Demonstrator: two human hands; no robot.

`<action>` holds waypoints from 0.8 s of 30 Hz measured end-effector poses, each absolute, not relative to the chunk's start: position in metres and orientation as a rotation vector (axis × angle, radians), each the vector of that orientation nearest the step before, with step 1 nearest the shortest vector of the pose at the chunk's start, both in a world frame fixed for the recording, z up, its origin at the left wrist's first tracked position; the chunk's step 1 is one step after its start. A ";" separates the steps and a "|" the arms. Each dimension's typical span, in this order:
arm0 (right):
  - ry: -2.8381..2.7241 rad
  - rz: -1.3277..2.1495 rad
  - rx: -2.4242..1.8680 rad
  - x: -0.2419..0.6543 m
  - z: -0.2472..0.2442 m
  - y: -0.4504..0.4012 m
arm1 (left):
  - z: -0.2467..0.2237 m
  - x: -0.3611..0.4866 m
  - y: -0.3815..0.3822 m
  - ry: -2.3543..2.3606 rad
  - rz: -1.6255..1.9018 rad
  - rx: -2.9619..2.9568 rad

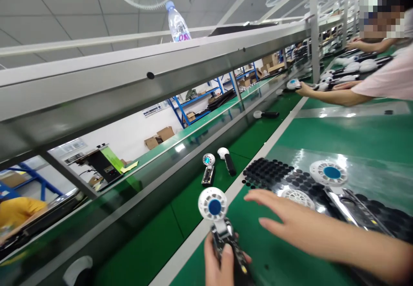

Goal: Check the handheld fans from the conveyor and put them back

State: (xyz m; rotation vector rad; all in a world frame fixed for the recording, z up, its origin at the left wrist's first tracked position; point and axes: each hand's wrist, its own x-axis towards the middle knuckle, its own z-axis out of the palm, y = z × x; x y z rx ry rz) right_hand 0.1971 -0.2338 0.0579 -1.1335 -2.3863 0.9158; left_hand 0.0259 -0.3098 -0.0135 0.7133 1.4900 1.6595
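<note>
My left hand (214, 260) is wrapped around the dark handle of a handheld fan (213, 206), thumb on top. Its round white grille has a blue centre and points up, and inner parts show along the handle. My right hand (284, 215) hovers to the right with fingers stretched out and apart, nothing in them. Behind that hand lie a loose white grille (298, 197) and another fan with a blue centre (329, 172), its handle open. Sheets of small black discs (271, 169) lie just beyond my right fingertips.
On the green conveyor belt (155, 243) lie an opened fan (208, 169), a black-handled fan (227, 161) and another fan (266, 114) farther off. A metal beam (129, 70) crosses above, carrying a water bottle (177, 23). At right, a co-worker's hand (305, 89) holds a fan.
</note>
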 end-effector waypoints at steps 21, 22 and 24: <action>-2.072 1.231 -1.318 0.132 0.060 -0.086 | 0.020 -0.095 -0.213 2.109 1.608 1.029; -2.040 1.286 -1.228 0.139 0.060 -0.107 | 0.023 -0.075 -0.218 1.987 1.615 1.058; -2.012 1.389 -1.074 0.153 0.056 -0.153 | 0.026 -0.032 -0.231 1.733 1.592 1.047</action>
